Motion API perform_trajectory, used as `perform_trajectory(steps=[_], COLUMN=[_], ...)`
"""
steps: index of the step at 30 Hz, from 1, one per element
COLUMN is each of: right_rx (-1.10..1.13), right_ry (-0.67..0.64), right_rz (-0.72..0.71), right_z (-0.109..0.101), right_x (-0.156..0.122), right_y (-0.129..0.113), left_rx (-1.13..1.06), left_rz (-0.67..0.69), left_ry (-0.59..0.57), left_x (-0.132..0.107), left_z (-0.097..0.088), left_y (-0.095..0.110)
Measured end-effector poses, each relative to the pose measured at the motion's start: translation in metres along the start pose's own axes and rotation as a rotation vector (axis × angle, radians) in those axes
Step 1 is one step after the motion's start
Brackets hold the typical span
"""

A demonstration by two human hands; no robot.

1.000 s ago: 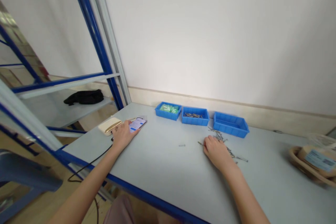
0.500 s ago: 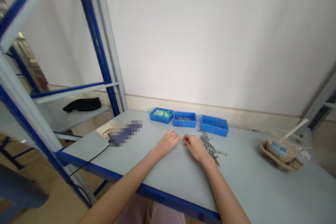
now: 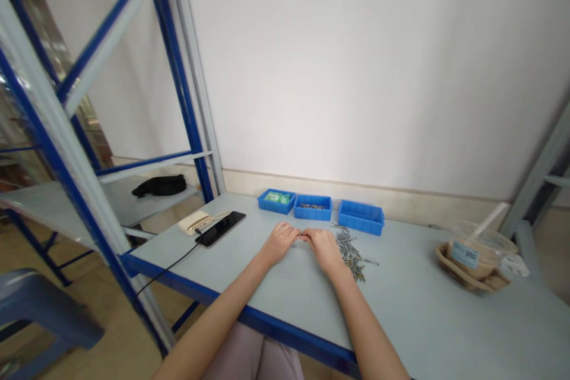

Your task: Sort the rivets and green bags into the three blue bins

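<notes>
My left hand [image 3: 281, 241] is over the table with its fingers bent and pinched together. Its fingertips meet those of my right hand [image 3: 324, 246], which is also closed in a pinch. Whatever sits between the fingertips is too small and too hidden to name. Just right of my right hand lies a loose pile of metal screws or bolts [image 3: 350, 249], some with brassy ends. Beyond the hands, a blue bin [image 3: 312, 212] has similar slim metal pieces in it. To its left another blue bin [image 3: 276, 206] contains green and white items, and a third blue bin [image 3: 360, 224] stands at the right.
On the left of the table [image 3: 267, 291] lie a black phone [image 3: 221, 229] with a cable and a cream-coloured box [image 3: 194, 222]. A clear cup [image 3: 476, 249] with a straw sits in a brown carton holder at the right. A blue stool [image 3: 44, 303] stands on the floor.
My hands have come together: the small gap between their fingertips has closed. The camera has turned slightly, shifting the whole view. The bins and the pile look the same.
</notes>
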State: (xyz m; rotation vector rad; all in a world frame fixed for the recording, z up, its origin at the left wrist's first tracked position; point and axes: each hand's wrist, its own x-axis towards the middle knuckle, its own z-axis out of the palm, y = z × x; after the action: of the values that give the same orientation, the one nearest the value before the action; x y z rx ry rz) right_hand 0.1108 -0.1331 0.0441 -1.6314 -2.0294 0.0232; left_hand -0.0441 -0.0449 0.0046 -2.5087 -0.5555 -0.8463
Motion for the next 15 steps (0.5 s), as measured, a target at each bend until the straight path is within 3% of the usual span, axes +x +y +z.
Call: perform_trajectory(steps=[3,7,11,15], right_rx=[0.033,0.025,0.105,0.094], right_ry=[-0.019,-0.055,-0.076,-0.003], right_rz=[0.070,0.162,0.170,0.112], right_z=[0.001,0.010,0.016,0.014], right_x=[0.002,0.004,0.004,0.001], right_y=[0.000,0.004,0.009,0.009], left_rx=[0.023,0.003,-0.001,0.019], left_rz=[0.016,0.102,0.134,0.128], left_ry=[0.077,0.057,0.052,0.004], left_x=[-0.004,-0.007,-0.006,-0.005], left_z=[0.002,0.002,0.002,0.003], left_y=[-0.003,-0.005,-0.005,-0.005])
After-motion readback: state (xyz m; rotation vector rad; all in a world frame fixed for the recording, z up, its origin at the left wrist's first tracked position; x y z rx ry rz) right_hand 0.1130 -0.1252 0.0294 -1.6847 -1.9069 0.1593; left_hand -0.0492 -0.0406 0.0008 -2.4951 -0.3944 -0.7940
